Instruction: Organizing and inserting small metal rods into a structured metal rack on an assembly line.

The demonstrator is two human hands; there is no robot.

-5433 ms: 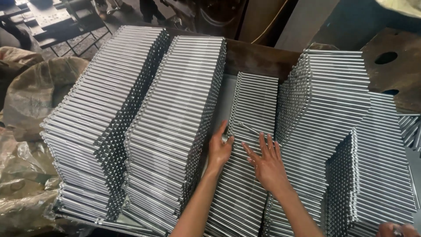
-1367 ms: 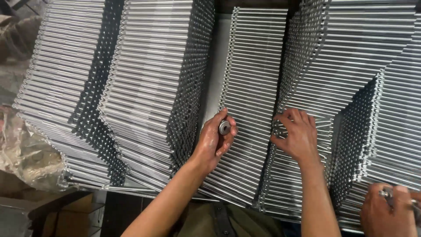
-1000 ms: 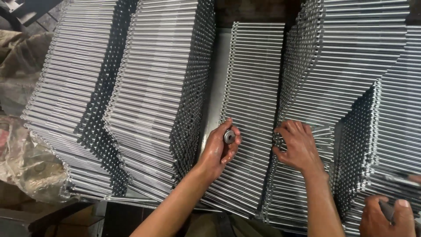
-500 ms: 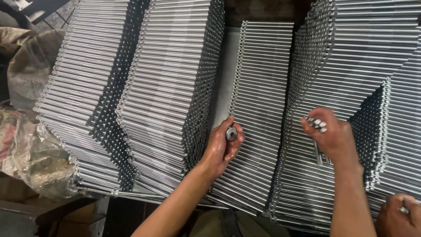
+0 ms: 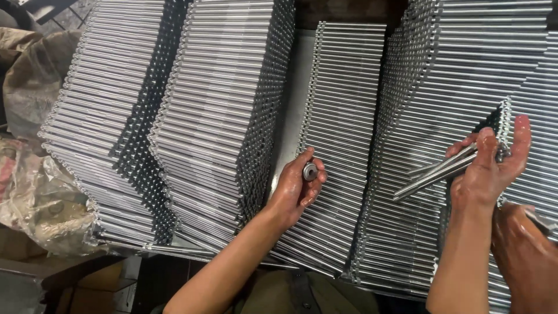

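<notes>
Tall rod stacks are closing in both sides; only the low middle stack is leaving room.

The tall stack of steel rods (image 5: 221, 104) is walling the left, another tall stack (image 5: 465, 70) the right. Between them a narrow bare strip of table (image 5: 290, 99) is running beside the low stack (image 5: 343, 116), with open room above it. Another person's hand (image 5: 526, 256) is crowding the lower right corner.

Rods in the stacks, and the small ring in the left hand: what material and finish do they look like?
Stacked rods: likely steel, bright plated or polished, going by the even silver sheen and sharp highlights; alloy can't be told. The few rods held in the right hand look the same. Ring pinched in the left hand: grey metal with a dark bore, probably steel too; too small to read its finish.
</notes>
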